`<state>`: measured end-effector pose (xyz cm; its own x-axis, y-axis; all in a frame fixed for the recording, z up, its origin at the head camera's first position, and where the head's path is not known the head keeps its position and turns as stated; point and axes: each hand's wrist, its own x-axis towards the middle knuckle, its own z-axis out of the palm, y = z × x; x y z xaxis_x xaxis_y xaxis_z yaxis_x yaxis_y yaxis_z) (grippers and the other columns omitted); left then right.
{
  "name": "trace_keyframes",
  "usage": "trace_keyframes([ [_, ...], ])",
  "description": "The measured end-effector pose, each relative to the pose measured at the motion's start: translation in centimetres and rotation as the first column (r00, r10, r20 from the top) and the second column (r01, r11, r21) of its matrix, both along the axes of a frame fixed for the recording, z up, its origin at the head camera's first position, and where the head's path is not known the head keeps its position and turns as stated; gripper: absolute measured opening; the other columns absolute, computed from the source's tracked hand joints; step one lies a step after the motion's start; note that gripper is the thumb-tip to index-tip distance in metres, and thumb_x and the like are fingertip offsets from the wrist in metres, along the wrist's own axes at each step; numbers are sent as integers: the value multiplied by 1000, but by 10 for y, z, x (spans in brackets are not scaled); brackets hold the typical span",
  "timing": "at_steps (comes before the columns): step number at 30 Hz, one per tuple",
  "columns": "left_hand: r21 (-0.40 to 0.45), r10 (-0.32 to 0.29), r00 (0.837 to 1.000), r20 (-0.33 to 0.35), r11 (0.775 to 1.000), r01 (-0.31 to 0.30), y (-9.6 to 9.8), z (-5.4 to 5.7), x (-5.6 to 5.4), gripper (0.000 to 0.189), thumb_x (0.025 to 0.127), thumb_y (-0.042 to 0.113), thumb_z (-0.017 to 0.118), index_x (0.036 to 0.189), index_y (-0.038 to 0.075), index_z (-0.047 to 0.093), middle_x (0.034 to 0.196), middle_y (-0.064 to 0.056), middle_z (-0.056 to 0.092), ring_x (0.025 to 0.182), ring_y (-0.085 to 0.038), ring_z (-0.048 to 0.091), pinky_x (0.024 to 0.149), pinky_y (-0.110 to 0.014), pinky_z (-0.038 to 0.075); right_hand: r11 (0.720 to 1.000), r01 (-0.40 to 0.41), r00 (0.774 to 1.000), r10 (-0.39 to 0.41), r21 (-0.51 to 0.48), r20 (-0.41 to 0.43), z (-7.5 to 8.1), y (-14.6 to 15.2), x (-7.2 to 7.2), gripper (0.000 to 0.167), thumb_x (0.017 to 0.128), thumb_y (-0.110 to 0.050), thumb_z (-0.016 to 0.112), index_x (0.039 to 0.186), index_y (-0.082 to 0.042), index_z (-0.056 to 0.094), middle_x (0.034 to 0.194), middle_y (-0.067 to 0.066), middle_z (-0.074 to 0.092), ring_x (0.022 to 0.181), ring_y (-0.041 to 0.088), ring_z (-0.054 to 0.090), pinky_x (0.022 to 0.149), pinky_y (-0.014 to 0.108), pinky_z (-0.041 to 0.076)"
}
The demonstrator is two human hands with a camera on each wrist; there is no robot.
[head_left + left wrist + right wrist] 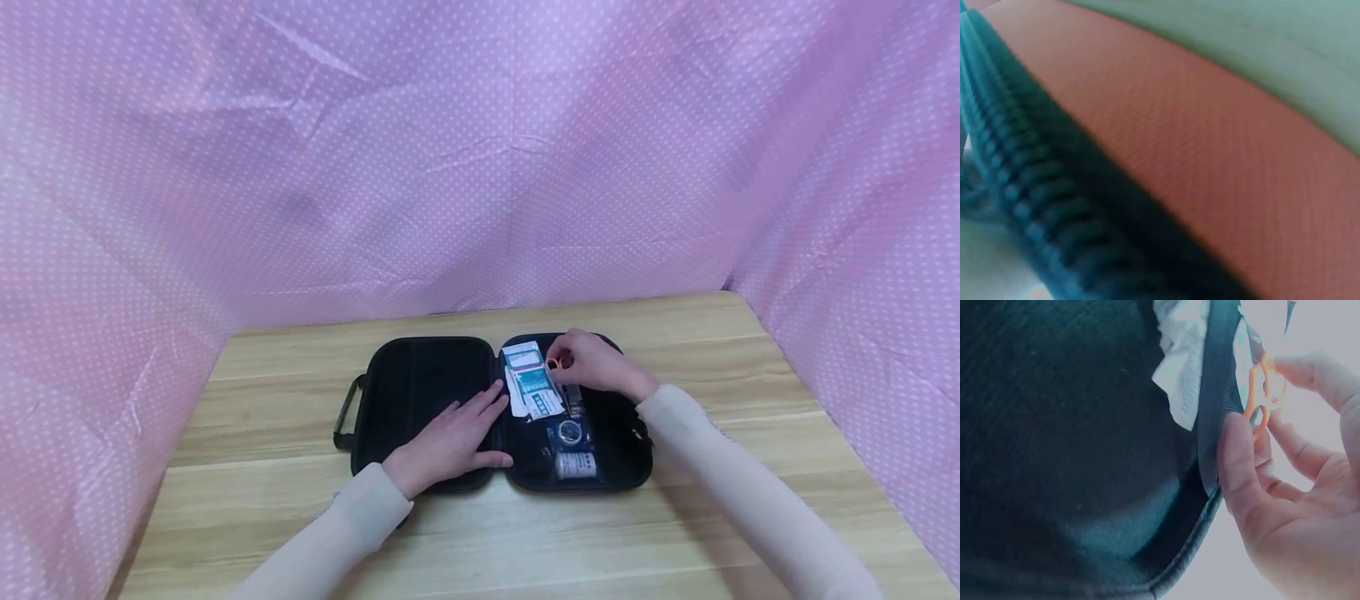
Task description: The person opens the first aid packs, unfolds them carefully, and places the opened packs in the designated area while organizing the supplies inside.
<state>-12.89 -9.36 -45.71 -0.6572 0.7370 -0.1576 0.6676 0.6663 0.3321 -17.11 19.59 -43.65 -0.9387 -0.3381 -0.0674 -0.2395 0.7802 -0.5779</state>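
A black zip case lies opened flat, its left half and right half joined along the middle. My left hand rests on the left half, fingers extended over the fold. At the back of the right half, my right hand pinches a pair of scissors by the orange handles; the blades are mostly hidden. A dark elastic strap runs beside the thumb in the right wrist view. White and green packets lie just left of the right hand.
Nearer the front of the right half are a round item in blue wrapping and a white labelled packet. A carry handle sticks out at the left. Beneath is a wooden table, with pink dotted cloth around it.
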Motion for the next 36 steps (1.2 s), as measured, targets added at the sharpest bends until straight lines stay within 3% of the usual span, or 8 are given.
trace_keyframes([
  [9, 7, 2, 1000, 3, 1000, -2, -1, -1, 0, 90, 93, 63, 66, 161, 10, 38, 172, -6, 20, 154, -26, 30, 117, -58, 35, 974, 20, 995, 3, -228, 100, 3, 20, 2, 21, 90, -5, 72, 108, 2, 67, 88, 5, 66, 81, 18, 60, 73, 30, 51],
  [12, 9, 4, 1000, 7, 1000, -4, -1, -1, 0, 90, 94, 62, 66, 161, 10, 37, 172, -6, 19, 154, -26, 29, 118, -58, 34, 936, 16, 989, 38, -352, 144, 2, 28, 4, 22, 94, -2, 69, 112, 9, 63, 87, 10, 68, 79, 18, 64, 73, 29, 56],
  [18, 7, 5, 1000, 11, 1000, -5, -1, 0, 0, 90, 94, 62, 67, 161, 11, 37, 172, -6, 19, 155, -25, 29, 118, -58, 34, 828, 139, 970, -4, -544, 242, 2, 44, 11, 24, 98, 2, 66, 116, 15, 57, 91, 16, 71, 81, 16, 71, 77, 33, 62],
  [22, -4, 8, 1000, 12, 1000, -7, -1, -1, 0, 91, 93, 63, 66, 162, 12, 36, 173, -5, 18, 155, -25, 28, 118, -57, 33, 807, 213, 963, -78, -551, 259, 5, 51, 17, 27, 99, -2, 68, 118, 14, 58, 94, 13, 72, 84, 15, 71, 83, 41, 62],
  [28, 7, 0, 1000, 8, 1000, 0, 0, -1, -1, 90, 93, 62, 67, 161, 11, 37, 172, -6, 19, 155, -26, 29, 118, -58, 34, 850, 276, 958, -205, -450, 200, 9, 57, 27, 30, 99, -12, 71, 121, 7, 63, 94, 12, 75, 85, 20, 70, 76, 33, 57],
  [30, 10, -1, 1000, 11, 1000, 1, 0, 0, -1, 90, 93, 61, 67, 161, 10, 37, 172, -6, 19, 154, -26, 29, 118, -59, 34, 849, 298, 953, -244, -436, 177, 8, 59, 30, 30, 100, -15, 70, 121, 6, 65, 94, 12, 76, 86, 19, 69, 72, 28, 52],
  [33, 11, 1, 1000, 17, 1000, -1, -1, 0, -1, 89, 94, 60, 68, 161, 10, 37, 172, -6, 19, 155, -27, 29, 118, -59, 33, 817, 341, 940, -293, -465, 175, 7, 60, 34, 32, 101, -17, 69, 122, 7, 66, 94, 13, 76, 83, 13, 69, 69, 25, 50],
  [36, 14, 6, 1000, 25, 1000, -6, -1, 1, -1, 89, 94, 59, 68, 161, 10, 37, 172, -6, 19, 155, -27, 28, 118, -59, 33, 773, 377, 926, -325, -510, 191, 4, 61, 38, 36, 102, -15, 68, 126, 11, 63, 95, 14, 76, 80, 8, 69, 71, 24, 56],
])
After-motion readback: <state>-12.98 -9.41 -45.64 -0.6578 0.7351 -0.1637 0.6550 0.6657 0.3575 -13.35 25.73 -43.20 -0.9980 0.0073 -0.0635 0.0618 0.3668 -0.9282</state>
